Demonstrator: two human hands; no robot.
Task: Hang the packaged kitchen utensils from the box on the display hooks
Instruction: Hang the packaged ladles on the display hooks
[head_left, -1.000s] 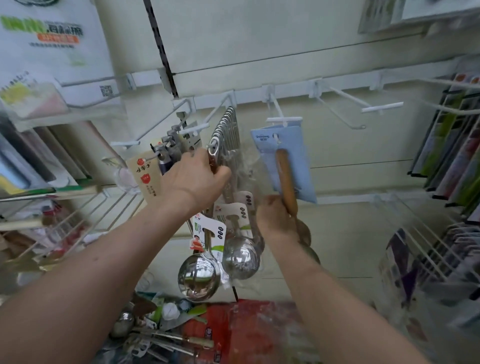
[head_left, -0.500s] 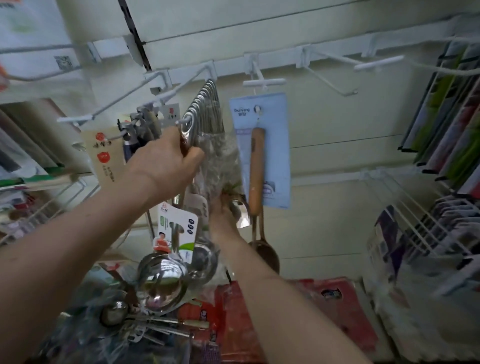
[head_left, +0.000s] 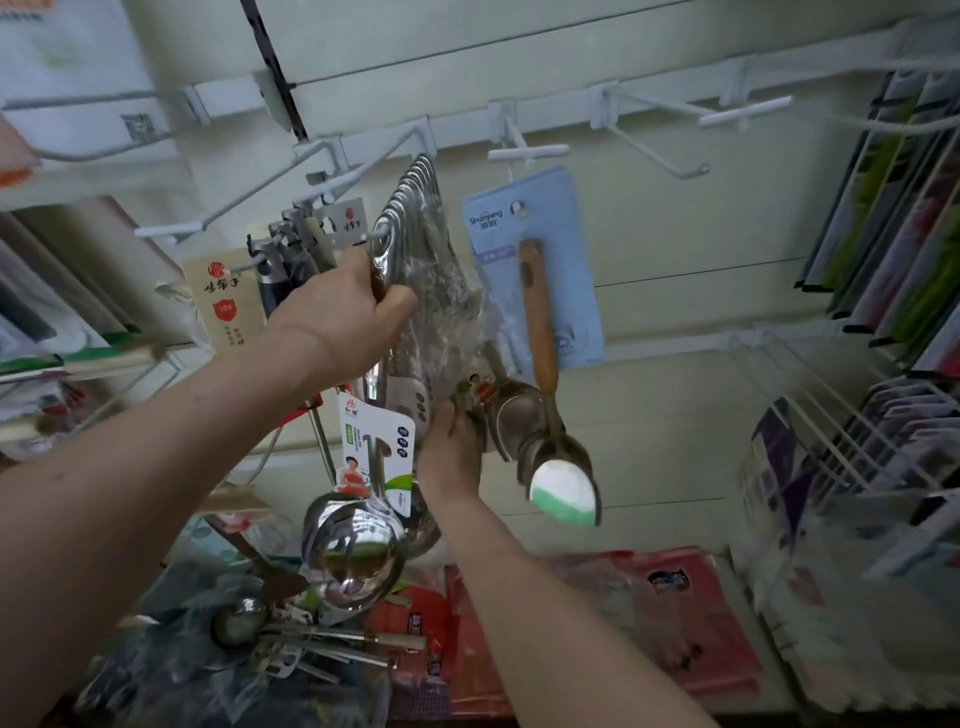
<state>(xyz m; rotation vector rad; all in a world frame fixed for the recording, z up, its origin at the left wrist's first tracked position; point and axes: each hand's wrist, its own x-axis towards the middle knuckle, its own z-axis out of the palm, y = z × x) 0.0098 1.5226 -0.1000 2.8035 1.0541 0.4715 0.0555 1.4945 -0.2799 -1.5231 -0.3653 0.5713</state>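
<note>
My left hand (head_left: 347, 312) grips the top of a steel ladle's handle (head_left: 378, 260) at the tip of a white display hook (head_left: 291, 192). The ladle's shiny bowl (head_left: 353, 556) hangs below with a white and green label. Behind it a row of wrapped steel ladles (head_left: 415, 208) hangs on the same hook. My right hand (head_left: 451, 447) holds the plastic-wrapped lower parts of those hanging ladles. To the right a wooden-handled spoon (head_left: 540, 332) on a blue card (head_left: 524, 218) hangs from another hook, its bowl (head_left: 563, 493) swinging.
Loose utensils (head_left: 311, 644) lie in the box at the bottom left, next to red packets (head_left: 649, 623). An empty white hook (head_left: 743, 111) juts out upper right. Wire racks with packaged goods (head_left: 893, 208) line the right side. Peelers (head_left: 291, 249) hang left.
The view has tilted down a little. My right hand has left the wooden spoon's handle and moved left onto the wrapped ladles. The wooden spoon now swings free.
</note>
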